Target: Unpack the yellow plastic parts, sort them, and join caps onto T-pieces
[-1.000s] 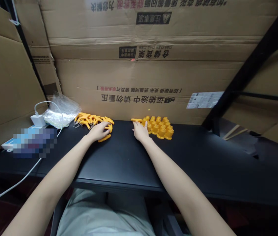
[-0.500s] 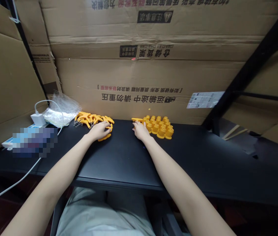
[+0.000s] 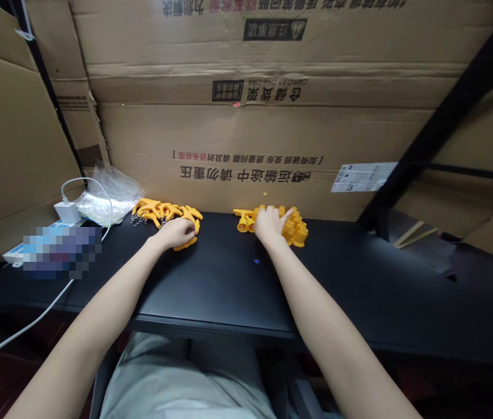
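My left hand (image 3: pixel 179 232) rests at a pile of orange-yellow branched plastic pieces (image 3: pixel 148 206). Its fingers are curled in by one curved yellow piece (image 3: pixel 185 244); what lies inside them is hidden. My right hand (image 3: pixel 269 224) is over the left part of a group of yellow cup-shaped pieces (image 3: pixel 300 234), with its fingers apart and one stretched out to the right. The tips of its other fingers are partly hidden. Just left of this hand, a yellow cup-shaped piece (image 3: pixel 242 224) lies tipped with its opening facing me, below a flat yellow piece (image 3: pixel 242 212).
Small metal chains (image 3: pixel 138 219) lie by the left pile. Behind it are clear plastic bags (image 3: pixel 107 195). A power strip (image 3: pixel 13 253) with a white charger (image 3: pixel 67 210) and cable stands at left. Cardboard (image 3: pixel 229 134) walls the black table (image 3: pixel 220 279) at the back.
My right hand has moved right, from the left edge of the cup-shaped pieces to over them, uncovering the tipped one. My left hand stays in place, its fingers curled closer.
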### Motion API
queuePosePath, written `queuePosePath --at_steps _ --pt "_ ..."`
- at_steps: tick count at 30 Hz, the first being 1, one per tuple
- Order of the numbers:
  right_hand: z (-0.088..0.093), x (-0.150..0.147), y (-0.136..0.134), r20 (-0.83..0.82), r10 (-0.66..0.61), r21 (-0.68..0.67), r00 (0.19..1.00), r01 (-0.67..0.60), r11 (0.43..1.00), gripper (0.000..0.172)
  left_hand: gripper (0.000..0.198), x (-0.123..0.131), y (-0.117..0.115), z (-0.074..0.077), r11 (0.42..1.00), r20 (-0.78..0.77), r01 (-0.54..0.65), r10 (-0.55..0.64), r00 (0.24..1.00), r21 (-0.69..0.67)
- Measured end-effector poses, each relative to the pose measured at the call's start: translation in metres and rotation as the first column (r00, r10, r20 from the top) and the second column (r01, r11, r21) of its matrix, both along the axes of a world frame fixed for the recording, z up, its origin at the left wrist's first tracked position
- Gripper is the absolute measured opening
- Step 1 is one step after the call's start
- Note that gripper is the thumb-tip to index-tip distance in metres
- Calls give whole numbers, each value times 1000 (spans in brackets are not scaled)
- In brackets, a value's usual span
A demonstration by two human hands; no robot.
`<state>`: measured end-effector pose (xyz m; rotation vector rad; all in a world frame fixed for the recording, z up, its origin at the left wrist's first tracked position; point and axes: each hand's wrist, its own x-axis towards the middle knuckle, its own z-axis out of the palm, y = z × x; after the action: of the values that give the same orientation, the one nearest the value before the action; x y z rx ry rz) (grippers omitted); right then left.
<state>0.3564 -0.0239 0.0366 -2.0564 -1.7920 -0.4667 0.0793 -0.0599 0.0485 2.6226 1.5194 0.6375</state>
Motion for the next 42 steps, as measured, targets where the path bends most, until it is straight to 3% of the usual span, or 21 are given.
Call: queuePosePath --at_steps 3,7,10,13,17,20,23,25,35,39,42 --pt "-7 4 4 -16 -19 -42 1000 18 999 35 24 0 -1 1 999 -100 11 -14 995 -36" --pt "-8 3 8 -37 43 -49 998 -44 998 24 20 -2 -4 8 992 -119 40 -55 991 -122" --pt "1 -5 2 -129 81 -224 988 -109 968 20 20 -6 -7 14 963 -116 43 -76 990 -264" --pt "7 -21 -9 -236 199 -360 951 -276 891 26 32 -7 -9 14 952 -146 -5 -42 988 -307" --pt "-1 -47 -18 -356 391 -256 849 -491 832 29 28 -2 -6 4 957 -251 -80 8 968 -279" --pt "-13 -61 -17 -528 435 -143 729 -582 801 29 23 5 -4 -3 961 -295 -132 56 954 -244" --pt "-22 -66 -15 -658 463 -66 594 -658 750 27 14 9 -5 -4 974 -294 -75 9 956 -213" --pt "-26 -66 -14 -684 482 -45 548 -691 721 27 14 11 -7 -2 981 -277 -36 -18 961 -189" --pt "-38 -61 -1 -509 534 -24 675 -631 775 15 14 17 -15 11 992 35 -104 102 994 75" --pt "-40 -57 2 -384 580 13 718 -624 781 15 15 20 -16 14 966 270 -77 8 963 245" --pt "-37 -54 1 -281 594 52 754 -606 794 18 14 21 -12 11 958 483 -52 -96 871 283"
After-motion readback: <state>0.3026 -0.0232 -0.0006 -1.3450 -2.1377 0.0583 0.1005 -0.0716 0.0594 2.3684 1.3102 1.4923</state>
